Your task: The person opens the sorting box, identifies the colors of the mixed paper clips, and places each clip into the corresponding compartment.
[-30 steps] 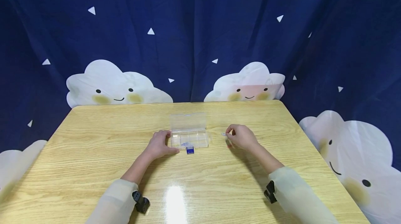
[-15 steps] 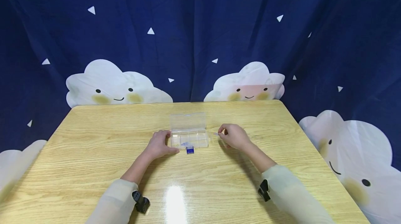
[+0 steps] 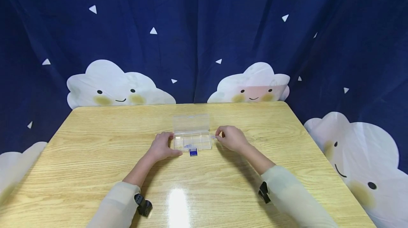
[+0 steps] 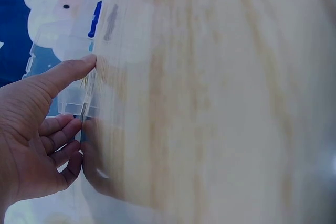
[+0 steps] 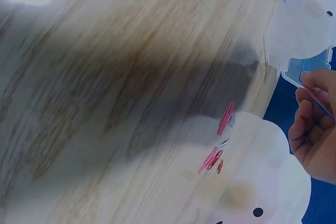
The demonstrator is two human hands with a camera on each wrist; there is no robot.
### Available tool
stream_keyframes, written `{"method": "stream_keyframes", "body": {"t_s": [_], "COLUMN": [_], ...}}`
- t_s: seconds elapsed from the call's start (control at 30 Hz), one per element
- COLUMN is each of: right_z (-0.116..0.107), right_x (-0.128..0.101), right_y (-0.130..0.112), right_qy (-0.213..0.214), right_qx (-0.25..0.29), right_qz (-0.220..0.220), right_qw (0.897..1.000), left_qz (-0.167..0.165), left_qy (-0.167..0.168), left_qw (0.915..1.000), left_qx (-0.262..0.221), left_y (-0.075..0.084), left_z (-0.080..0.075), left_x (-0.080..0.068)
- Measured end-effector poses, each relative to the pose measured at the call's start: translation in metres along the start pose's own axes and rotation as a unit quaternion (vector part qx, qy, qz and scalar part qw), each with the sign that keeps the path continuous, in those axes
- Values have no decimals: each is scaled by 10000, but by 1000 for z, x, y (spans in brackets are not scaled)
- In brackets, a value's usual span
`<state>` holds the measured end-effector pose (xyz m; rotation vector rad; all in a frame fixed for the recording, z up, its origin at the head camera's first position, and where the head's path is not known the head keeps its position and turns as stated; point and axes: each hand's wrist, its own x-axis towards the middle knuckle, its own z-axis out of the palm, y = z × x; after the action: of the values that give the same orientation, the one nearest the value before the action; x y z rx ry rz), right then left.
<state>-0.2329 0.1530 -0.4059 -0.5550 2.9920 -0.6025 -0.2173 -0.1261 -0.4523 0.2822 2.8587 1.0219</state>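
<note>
A clear compartment box lies mid-table with its lid folded back. A small blue piece sits at its front edge, and shows as a blue piece in the left wrist view too. My left hand holds the box's left end, thumb along the front and fingers curled at the side. My right hand is at the box's right edge and pinches a small pale clip between thumb and fingertips. Several red and silver paper clips lie on the table by that hand.
The yellow wooden table stretches wide on both sides of the box. A dark blue curtain with white clouds hangs close behind the far edge. Black wrist mounts sit on both sleeves.
My right hand has moved left from the paper clips to the box's right edge, carrying the pale clip. The left hand and the box have stayed put.
</note>
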Motion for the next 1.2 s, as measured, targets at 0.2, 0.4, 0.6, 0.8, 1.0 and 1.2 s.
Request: {"method": "stream_keyframes", "body": {"t_s": [0.2,0.4,0.6,0.8,1.0,1.2], "right_z": [2,9,14,18,21,25], "right_x": [1,3,7,10,12,14], "right_y": [-5,-10,-17,-26,-34,-42], "right_qy": [4,3,10,-39,-70,-88], "right_qx": [-72,-33,-34,-14,-85,-54], "right_qz": [-23,-110,-161,-241,-315,-399], "right_qw": [10000,9999,9999,9997,9994,9991], "left_qz": [-12,8,2,-29,-23,23], "left_qy": [-9,3,25,19,25,95], "left_qw": [10000,10000,10000,10000,10000,10000], "left_qx": [-21,12,53,10,23,12], "left_y": [-1,-1,0,0,0,-1], "left_z": [0,0,0,1,1,1], "left_x": [0,0,0,0,0,1]}}
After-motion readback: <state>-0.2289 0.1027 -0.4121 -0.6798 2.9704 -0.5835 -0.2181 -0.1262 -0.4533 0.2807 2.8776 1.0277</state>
